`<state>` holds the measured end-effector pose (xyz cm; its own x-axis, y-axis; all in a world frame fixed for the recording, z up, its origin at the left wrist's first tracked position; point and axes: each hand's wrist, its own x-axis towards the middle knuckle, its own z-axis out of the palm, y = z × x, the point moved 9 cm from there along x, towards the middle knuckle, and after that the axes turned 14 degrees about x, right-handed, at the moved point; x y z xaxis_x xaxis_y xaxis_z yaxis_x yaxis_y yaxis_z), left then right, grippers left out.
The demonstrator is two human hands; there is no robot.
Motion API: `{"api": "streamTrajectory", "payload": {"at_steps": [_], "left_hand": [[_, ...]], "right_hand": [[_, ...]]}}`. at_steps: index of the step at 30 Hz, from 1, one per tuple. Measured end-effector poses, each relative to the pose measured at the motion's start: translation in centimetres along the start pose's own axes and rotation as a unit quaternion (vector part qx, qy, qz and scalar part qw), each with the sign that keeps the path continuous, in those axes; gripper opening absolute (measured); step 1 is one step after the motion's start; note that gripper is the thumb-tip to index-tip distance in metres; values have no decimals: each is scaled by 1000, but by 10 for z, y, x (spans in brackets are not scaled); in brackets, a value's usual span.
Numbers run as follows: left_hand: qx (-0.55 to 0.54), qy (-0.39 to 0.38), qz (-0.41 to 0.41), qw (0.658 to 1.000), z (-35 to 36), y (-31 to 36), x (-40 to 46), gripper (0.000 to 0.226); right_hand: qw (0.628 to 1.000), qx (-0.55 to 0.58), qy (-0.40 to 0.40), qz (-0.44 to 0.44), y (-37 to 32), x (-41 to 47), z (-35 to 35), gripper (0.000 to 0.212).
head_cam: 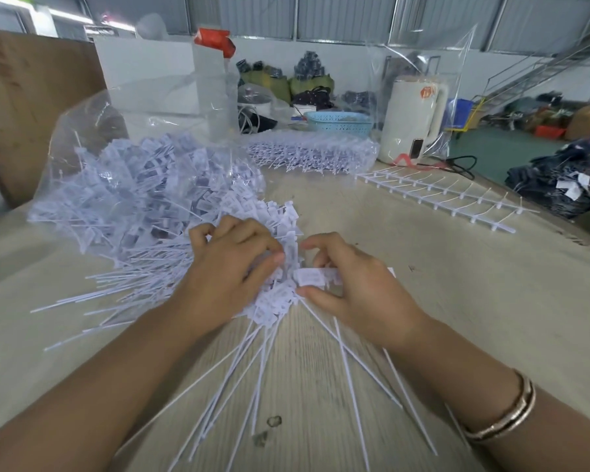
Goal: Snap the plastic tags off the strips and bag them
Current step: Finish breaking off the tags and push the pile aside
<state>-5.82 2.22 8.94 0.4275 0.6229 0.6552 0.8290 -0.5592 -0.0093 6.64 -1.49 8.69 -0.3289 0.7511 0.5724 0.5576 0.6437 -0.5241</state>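
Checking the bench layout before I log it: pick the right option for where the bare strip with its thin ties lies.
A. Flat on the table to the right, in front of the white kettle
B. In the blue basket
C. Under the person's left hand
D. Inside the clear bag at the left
A: the bare strip lies flat on the table at the right, just in front of the white kettle, outside bag and basket.

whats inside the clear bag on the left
The clear bag holds a heap of loose white tags with thin tails, spilling from its open mouth toward the left hand. Whatever lies beneath the heap is covered.
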Motion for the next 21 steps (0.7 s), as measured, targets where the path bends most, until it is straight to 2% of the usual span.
{"api": "streamTrajectory", "payload": {"at_steps": [4, 7, 8, 10, 16, 21], "left_hand": [[-96, -63, -12, 993, 16, 19, -3, 53], [-121, -85, -17, 989, 23, 24, -4, 33], [-127, -84, -23, 988, 23, 21, -3, 33], [-126, -84, -32, 988, 24, 12, -3, 40], [-118, -102, -22, 988, 27, 9, -6, 31], [-102, -95, -17, 990, 25, 11, -7, 51]], "right_hand": [[1000, 6, -15, -14, -7, 1, 7, 49], [998, -31, -40, -38, -12, 2, 10, 46], [998, -47, -39, -34, -10, 3, 5, 45], [998, -62, -31, -9, 0, 3, -9, 43], [995, -77, -62, 30, 18, 1, -3, 25], [995, -100, -23, 1, 10, 1, -1, 21]]}}
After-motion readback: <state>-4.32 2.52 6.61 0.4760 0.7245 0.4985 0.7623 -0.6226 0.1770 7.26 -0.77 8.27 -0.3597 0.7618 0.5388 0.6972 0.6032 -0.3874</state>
